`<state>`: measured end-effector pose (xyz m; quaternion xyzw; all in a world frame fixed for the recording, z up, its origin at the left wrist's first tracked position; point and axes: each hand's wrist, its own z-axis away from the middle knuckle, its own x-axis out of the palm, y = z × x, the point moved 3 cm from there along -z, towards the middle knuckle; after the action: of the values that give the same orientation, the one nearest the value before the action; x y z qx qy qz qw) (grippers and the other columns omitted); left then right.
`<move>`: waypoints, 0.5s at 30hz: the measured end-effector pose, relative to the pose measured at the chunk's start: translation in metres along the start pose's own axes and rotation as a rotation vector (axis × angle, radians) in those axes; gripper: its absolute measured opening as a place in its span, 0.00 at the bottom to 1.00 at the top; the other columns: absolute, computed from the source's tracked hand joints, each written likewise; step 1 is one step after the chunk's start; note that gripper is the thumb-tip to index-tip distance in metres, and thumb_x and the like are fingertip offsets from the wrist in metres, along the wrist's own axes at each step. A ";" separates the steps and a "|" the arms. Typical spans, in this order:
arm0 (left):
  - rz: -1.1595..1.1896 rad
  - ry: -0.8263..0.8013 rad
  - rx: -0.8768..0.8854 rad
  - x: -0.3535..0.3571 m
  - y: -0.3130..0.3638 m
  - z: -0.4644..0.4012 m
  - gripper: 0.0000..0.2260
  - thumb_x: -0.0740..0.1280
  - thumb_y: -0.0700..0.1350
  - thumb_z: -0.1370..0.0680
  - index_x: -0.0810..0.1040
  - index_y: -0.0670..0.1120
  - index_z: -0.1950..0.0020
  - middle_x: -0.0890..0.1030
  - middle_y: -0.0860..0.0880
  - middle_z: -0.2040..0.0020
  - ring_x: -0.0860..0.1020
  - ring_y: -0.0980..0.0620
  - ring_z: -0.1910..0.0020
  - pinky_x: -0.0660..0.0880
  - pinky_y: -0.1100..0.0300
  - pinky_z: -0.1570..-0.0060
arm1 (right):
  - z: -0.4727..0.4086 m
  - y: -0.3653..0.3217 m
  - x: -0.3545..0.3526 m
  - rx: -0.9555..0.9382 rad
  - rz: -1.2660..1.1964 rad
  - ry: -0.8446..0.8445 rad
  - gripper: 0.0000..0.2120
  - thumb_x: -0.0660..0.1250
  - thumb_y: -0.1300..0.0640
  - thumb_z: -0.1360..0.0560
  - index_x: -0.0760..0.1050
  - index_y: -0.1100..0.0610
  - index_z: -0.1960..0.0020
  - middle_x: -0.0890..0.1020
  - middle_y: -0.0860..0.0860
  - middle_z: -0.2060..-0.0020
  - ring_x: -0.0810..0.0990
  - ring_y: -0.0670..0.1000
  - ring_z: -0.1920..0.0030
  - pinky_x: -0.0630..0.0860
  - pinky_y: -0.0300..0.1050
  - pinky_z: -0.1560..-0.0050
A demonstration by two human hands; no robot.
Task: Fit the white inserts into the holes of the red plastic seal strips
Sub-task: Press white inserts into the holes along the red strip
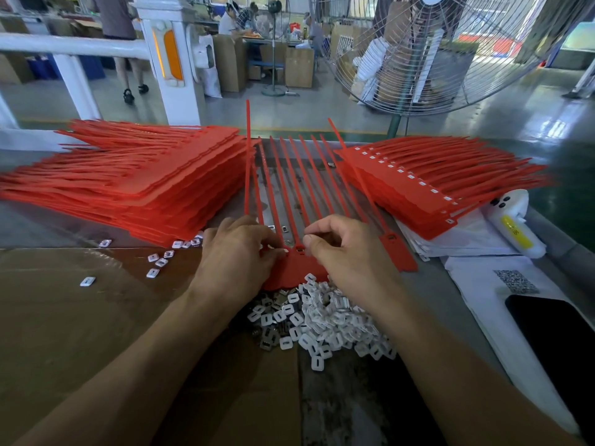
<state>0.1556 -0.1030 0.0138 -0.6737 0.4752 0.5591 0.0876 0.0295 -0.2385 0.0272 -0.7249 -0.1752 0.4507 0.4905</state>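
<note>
Red seal strips (pixel 291 204) fanned on table (pixel 467 275) between unfilled stack (pixel 135 175) and filled stack (pixel 428 185), heads pinned under both hands, left grip (pixel 240 252) and right grip (pixel 346 252) pinching, white inserts (pixel 325 320) heaped just below, presumably for quick reach.

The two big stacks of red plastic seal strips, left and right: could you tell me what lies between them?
In the head view, a fanned sheet of red seal strips on the grey table.
</note>
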 end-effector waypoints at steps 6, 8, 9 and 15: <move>-0.022 0.028 0.063 -0.005 0.001 0.007 0.07 0.71 0.53 0.21 0.83 0.59 0.43 0.79 0.61 0.45 0.70 0.56 0.40 0.56 0.58 0.39 | 0.000 0.002 -0.001 -0.006 0.015 0.006 0.04 0.68 0.50 0.19 0.82 0.46 0.46 0.85 0.42 0.55 0.81 0.35 0.58 0.72 0.26 0.65; -0.042 0.015 0.093 -0.007 0.003 0.010 0.08 0.70 0.52 0.21 0.82 0.60 0.42 0.79 0.61 0.44 0.70 0.57 0.40 0.56 0.58 0.39 | 0.000 0.003 -0.002 -0.012 0.038 0.014 0.04 0.68 0.49 0.19 0.82 0.46 0.47 0.85 0.42 0.56 0.81 0.34 0.57 0.72 0.26 0.65; -0.054 0.001 0.103 -0.007 0.004 0.010 0.09 0.69 0.53 0.21 0.82 0.61 0.42 0.79 0.62 0.43 0.70 0.57 0.39 0.56 0.58 0.39 | -0.001 0.003 -0.002 -0.014 0.042 0.016 0.04 0.69 0.49 0.19 0.82 0.46 0.47 0.85 0.41 0.56 0.81 0.35 0.57 0.72 0.26 0.65; -0.135 -0.095 0.138 -0.010 0.010 0.011 0.12 0.64 0.55 0.19 0.80 0.63 0.36 0.77 0.61 0.38 0.68 0.56 0.34 0.56 0.55 0.34 | -0.002 0.004 -0.002 -0.023 0.055 0.010 0.04 0.69 0.50 0.19 0.83 0.46 0.47 0.83 0.41 0.58 0.80 0.33 0.59 0.70 0.24 0.66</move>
<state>0.1412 -0.0960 0.0222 -0.6694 0.4613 0.5493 0.1935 0.0296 -0.2428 0.0243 -0.7373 -0.1579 0.4586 0.4704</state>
